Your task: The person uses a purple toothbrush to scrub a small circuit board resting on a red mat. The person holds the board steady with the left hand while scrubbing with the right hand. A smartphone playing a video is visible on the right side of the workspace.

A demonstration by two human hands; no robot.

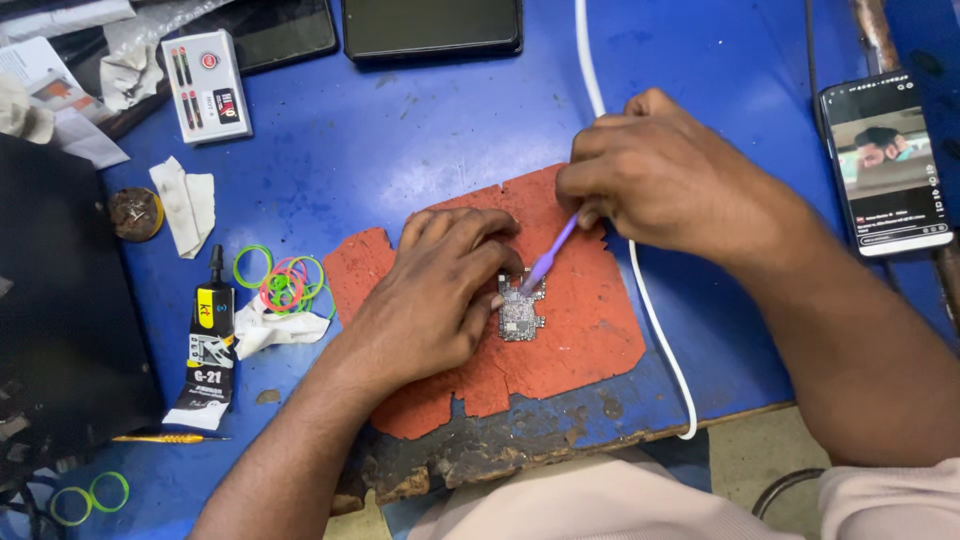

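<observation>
A small grey circuit board [521, 315] lies on a torn red mat [580, 330] on the blue table. My left hand [435, 295] rests on the mat with its fingertips pressing the board's left edge. My right hand [660, 175] grips a thin purple brush [550, 258], whose tip touches the top of the board.
A phone with a lit screen [888, 165] lies at the right. A white cable [655, 320] crosses the table to the front edge. At the left are a black glue tube [210, 345], coloured rubber bands [285, 282], tissue pieces [187, 205], a small white box [206, 85]. Dark devices [432, 27] lie at the back.
</observation>
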